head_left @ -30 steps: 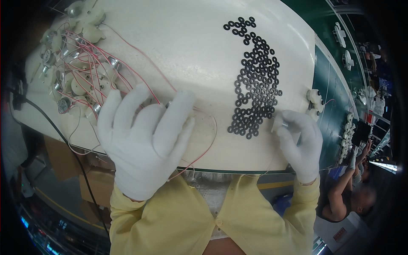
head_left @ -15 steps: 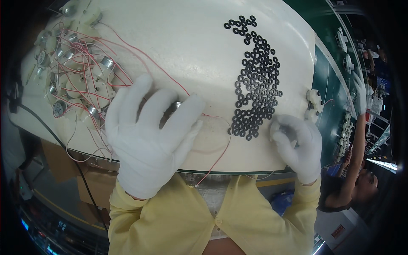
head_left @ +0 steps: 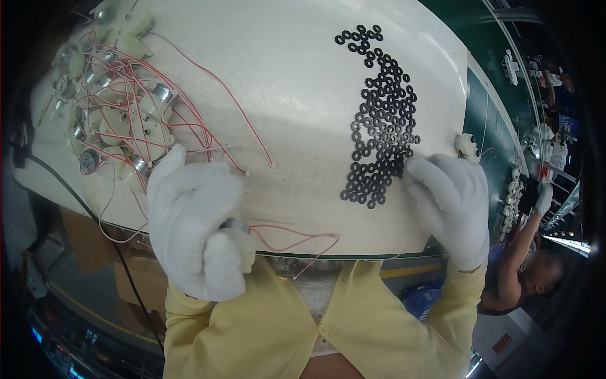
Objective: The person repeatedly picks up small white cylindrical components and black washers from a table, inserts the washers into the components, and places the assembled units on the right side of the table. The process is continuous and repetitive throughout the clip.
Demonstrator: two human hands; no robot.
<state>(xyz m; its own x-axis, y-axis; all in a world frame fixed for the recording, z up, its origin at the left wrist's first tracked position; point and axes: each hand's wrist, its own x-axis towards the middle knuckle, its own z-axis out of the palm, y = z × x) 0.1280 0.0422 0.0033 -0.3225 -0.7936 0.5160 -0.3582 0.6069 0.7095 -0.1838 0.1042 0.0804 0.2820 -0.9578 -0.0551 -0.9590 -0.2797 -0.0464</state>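
My left hand point(head_left: 196, 230), in a white glove, is closed around a small motor point(head_left: 243, 246) with a pale plastic housing, near the table's front edge. Red and white wires point(head_left: 303, 237) trail from the motor to the right. My right hand point(head_left: 451, 205), also gloved in white, has its fingers bent together, the tips at the right edge of a spread of black rings point(head_left: 379, 136). Whatever those fingertips hold, if anything, is hidden.
A tangled heap of motors point(head_left: 117, 123) with red wires covers the table's left side. Another motor part point(head_left: 466, 145) stands at the right edge beside a green conveyor point(head_left: 489, 126) carrying white parts. A co-worker's gloved hand point(head_left: 544, 197) is beyond it.
My left hand has drawn toward me and closed round the motor, pulling its wires along. My right hand has moved slightly up to the rings. The co-worker's arm has lowered.
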